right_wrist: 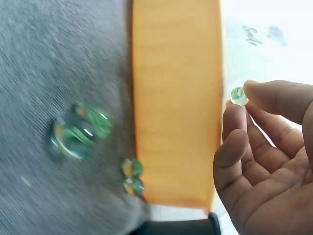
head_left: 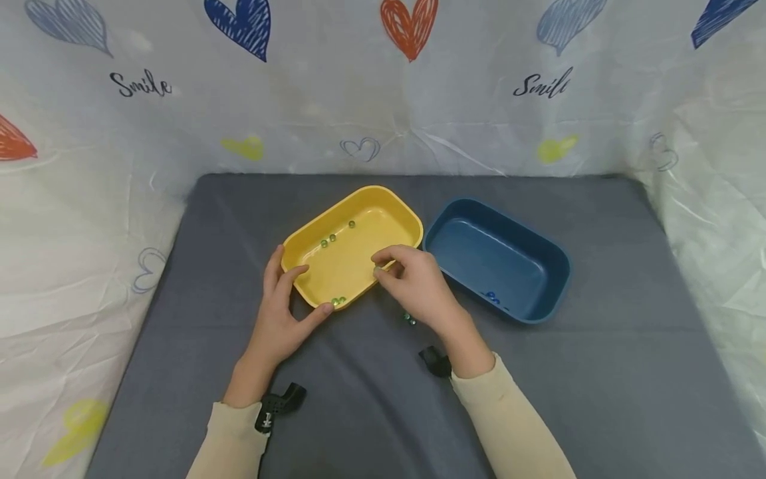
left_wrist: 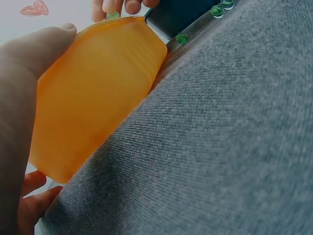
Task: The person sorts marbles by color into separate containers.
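Observation:
My left hand (head_left: 281,319) grips the left end of a yellow tray (head_left: 389,199), thumb on the near rim and the other fingers at its left side. Between thumb and fingertip my right hand (head_left: 415,279) pinches a clear green marble (right_wrist: 239,96), above the tray's near right rim. Inside the yellow tray lie several green marbles (head_left: 332,237), some near the far side and some against the near wall by my left thumb. On the cloth below my right hand are more green marbles (head_left: 409,319), seen close up in the right wrist view.
A dark blue tray (head_left: 556,266) stands right of the yellow one, their corners nearly touching, with several blue marbles (head_left: 492,297) by its near wall. Grey cloth (head_left: 622,399) covers the table. Behind hangs a white curtain (head_left: 311,86) printed with hearts.

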A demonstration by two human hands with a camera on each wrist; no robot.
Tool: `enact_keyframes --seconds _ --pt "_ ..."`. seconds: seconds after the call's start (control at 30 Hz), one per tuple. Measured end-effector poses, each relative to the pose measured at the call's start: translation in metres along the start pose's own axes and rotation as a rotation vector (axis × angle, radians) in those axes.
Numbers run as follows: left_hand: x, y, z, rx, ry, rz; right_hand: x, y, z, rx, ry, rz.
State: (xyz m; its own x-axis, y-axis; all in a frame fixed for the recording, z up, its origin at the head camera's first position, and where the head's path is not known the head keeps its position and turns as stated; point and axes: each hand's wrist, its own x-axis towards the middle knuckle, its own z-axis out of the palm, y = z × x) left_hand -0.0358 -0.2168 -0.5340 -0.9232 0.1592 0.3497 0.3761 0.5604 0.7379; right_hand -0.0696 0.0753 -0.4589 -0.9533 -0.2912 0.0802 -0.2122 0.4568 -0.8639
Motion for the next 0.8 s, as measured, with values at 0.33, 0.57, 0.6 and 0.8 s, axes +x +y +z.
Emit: enact_keyframes --seconds 0.33,0.57,0.6,0.8 --pt "0.0 0.001 0.0 -0.007 0.004 -0.002 0.001 0.005 0.006 -0.021 -0.012 0.003" --pt "0.0 0.002 0.0 -0.001 0.001 -0.006 -0.002 0.006 -0.002 -0.011 -0.004 0.006" --pt "-0.001 0.002 0.0 0.0 0.001 -0.007 -0.003 0.006 -0.004 -0.008 0.002 0.006" --pt "-0.001 0.002 0.0 0.005 -0.003 -0.012 -0.01 0.006 -0.011 0.003 0.031 0.018"
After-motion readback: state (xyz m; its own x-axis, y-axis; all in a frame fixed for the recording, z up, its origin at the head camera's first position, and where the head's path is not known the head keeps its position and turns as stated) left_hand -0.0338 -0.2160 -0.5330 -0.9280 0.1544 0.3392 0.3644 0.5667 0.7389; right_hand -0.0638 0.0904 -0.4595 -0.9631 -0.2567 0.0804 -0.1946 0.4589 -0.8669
